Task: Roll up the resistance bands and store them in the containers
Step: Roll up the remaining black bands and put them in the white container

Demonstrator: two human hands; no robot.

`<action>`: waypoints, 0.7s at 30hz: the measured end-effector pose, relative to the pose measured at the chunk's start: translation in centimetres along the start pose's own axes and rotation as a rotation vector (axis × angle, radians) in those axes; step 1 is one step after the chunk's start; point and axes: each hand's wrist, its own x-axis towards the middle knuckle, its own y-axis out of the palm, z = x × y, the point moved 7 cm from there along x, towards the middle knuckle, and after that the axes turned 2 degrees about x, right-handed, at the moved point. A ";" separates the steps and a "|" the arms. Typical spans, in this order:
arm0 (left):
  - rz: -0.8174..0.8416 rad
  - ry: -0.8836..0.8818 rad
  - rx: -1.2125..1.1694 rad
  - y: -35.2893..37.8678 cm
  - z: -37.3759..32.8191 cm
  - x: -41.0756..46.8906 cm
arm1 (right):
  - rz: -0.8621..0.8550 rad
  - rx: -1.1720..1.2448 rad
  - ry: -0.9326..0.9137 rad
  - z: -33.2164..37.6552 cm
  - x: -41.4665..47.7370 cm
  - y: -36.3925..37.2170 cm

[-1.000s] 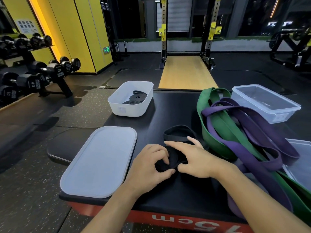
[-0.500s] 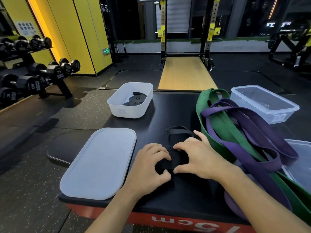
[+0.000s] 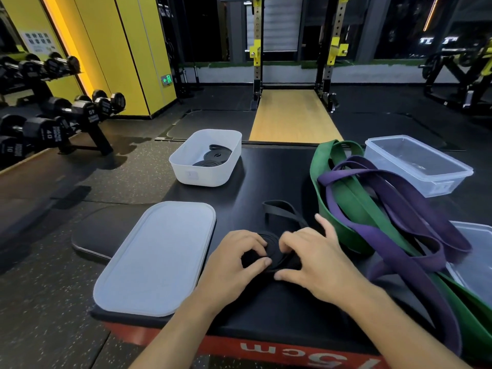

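**Black band coil gripped by both hands**

The flat black rubber resistance band (image 3: 272,251) is held as a partly wound coil on the black padded platform (image 3: 269,171), near its front edge. A loose loop of the band lies just beyond the coil. The coil is pinched from the left by the left hand (image 3: 234,265) and from the right by the right hand (image 3: 316,259), with the fingers curled onto it. Just to the left, a frosted white rectangular plastic lid (image 3: 159,257) is laid flat. Farther back, rolled black bands (image 3: 213,159) are kept in a white plastic tub (image 3: 202,178). To the right, a wide green rubber band (image 3: 318,166) and a purple rubber band (image 3: 415,206) are piled together. A clear plastic container (image 3: 439,187) is seen behind them.
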 end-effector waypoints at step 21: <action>0.084 0.073 0.181 0.5 -1.1 -0.2 | -0.057 0.129 -0.151 -2.4 0.5 0.3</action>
